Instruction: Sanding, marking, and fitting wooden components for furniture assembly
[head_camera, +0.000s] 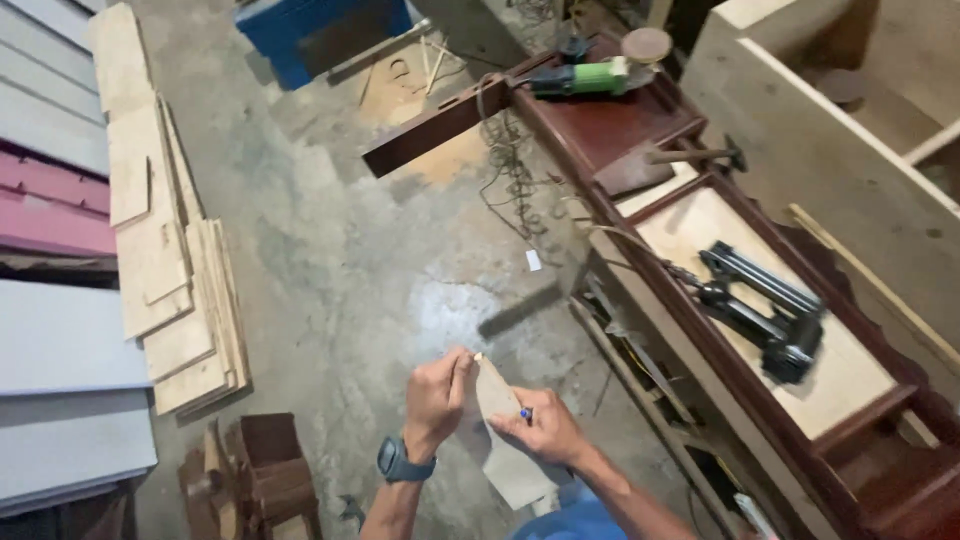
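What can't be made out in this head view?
- Blue-tipped thing in the right hand: too small, mostly covered by the fingers, kind unclear.
- Thin wood piece: far face hidden, lower end overlaps the blue cloth below.
- Left hand: fingertips hidden behind the piece's top edge.
- Dark tool on the bench: type unclear.
- Stacked boards: count unclear.

Left hand (437, 390): raised from the lower edge of view on a bare forearm, wrist banded, back of hand toward the camera, fingers curled in a pinch at the top. Right hand (545, 428): just beside the left, forearm bare, entering from lower right, fingers folded in a grip.
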